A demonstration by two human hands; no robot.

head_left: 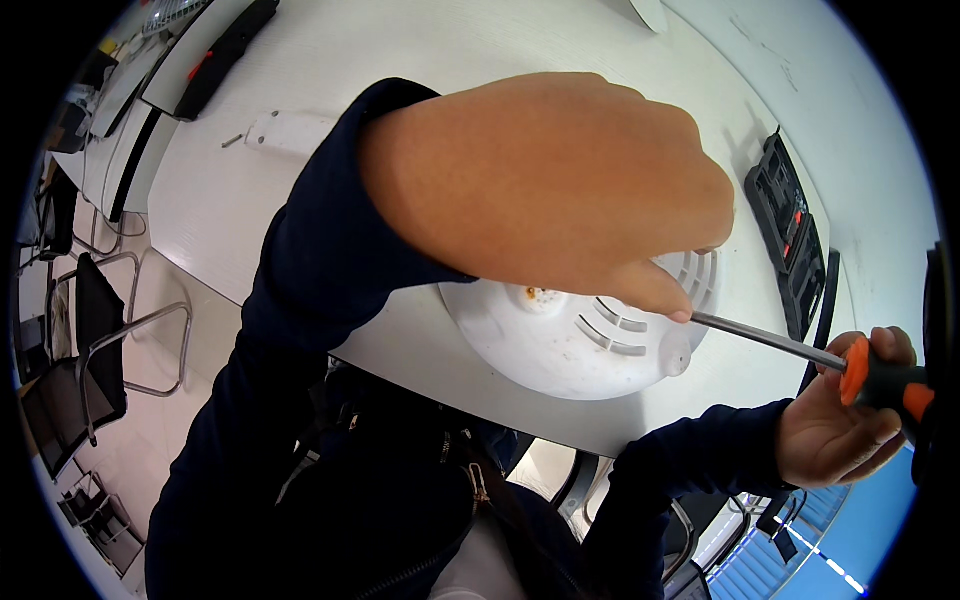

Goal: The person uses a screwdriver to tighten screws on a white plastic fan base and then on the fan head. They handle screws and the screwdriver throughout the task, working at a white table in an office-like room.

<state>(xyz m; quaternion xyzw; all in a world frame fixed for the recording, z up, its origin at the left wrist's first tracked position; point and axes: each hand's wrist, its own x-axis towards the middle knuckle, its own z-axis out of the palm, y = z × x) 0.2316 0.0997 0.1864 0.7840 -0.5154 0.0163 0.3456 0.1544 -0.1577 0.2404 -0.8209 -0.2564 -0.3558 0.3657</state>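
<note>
My right hand (845, 430) is closed round a screwdriver (770, 341) by its dark green and orange handle, the metal shaft pointing left. Large in the middle, my left hand (560, 185) has its thumb and fingers closed at the far end of the shaft. Its fingertips are partly hidden, so I cannot tell whether a small part sits between them. Beneath it lies a round white plastic housing (560, 355) with curved vent slots and a raised knob near its right edge. My left hand and wrist cover the housing's far side.
A black tool case (785, 235) lies open at the table's right side. White strip with holes (290, 131) and a small screw-like piece (232, 142) are at the far left. A black pouch (225, 60) sits beyond. Chairs (100, 340) stand left of the white table (210, 215).
</note>
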